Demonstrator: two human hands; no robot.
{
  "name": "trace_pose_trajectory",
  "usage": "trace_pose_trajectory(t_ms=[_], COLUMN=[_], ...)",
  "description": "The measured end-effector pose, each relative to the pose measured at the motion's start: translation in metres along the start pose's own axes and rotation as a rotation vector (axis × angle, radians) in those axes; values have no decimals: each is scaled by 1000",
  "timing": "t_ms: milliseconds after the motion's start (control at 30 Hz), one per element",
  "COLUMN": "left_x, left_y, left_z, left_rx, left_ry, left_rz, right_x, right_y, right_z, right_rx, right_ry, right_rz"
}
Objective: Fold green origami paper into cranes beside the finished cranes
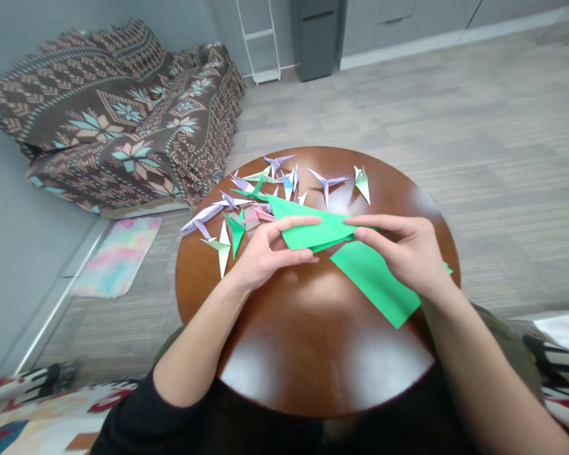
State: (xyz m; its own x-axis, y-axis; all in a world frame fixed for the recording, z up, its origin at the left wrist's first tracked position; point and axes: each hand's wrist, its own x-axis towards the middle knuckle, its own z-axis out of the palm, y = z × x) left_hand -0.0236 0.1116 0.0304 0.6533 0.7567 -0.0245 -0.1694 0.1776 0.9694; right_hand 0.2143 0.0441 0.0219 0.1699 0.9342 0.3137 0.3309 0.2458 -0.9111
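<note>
1. Green folded paper (pixel 308 230) is held over the counter (pixel 308 354), near its middle, its long axis slanting from the far-left edge toward the right edge.
2. Left hand (pixel 270 253) grasps its broad left part; right hand (pixel 403 249) pinches the right tip. Neither hand is nearer; the paper lies between them.
3. Loose green sheet (pixel 377 281) lies partly beneath the right hand; paper figures (pixel 238 235) crowd toward the far-left edge.

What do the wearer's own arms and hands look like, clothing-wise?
Left hand and right hand are bare: no gloves, watch or bracelet visible. On the left arm, a plain black sleeve ends partway up, leaving the forearm uncovered. The right forearm is bare to the frame edge, with no sleeve in view.
</note>
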Motion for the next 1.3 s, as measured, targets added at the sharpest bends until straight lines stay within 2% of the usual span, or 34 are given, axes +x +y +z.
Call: trace_pose_trajectory(t_ms=[100, 200, 333, 400, 600, 800, 1067, 1200, 1300], left_x=[2, 4, 6, 6, 6, 8, 11, 11, 9], left_y=[-3, -8, -13, -13, -10, -10, -9, -10, -12], left_z=[3, 3, -2, -2, 1, 7, 7, 8, 9], left_rx=[23, 53, 62, 75, 173, 116, -70, -24, 66], left_ry=[122, 193, 204, 216, 338, 420, 525, 553, 532], left_rz=[-20, 10, 4, 0, 52, 63, 35, 46, 72], right_x=[0, 0, 0, 0, -5, -7, -5, -5, -5], right_y=[1, 1, 0, 1, -3, -6, -10, -11, -9], right_z=[4, 5, 2, 2, 8, 13, 11, 11, 13], right_rx=[-18, -12, 19, 16, -62, -145, 57, 70, 56], right_ry=[-23, -95, -256, -289, -218, -186, -72, -64, -90], right_rz=[-32, -80, -109, -108, -121, -108, -3, 9, -11])
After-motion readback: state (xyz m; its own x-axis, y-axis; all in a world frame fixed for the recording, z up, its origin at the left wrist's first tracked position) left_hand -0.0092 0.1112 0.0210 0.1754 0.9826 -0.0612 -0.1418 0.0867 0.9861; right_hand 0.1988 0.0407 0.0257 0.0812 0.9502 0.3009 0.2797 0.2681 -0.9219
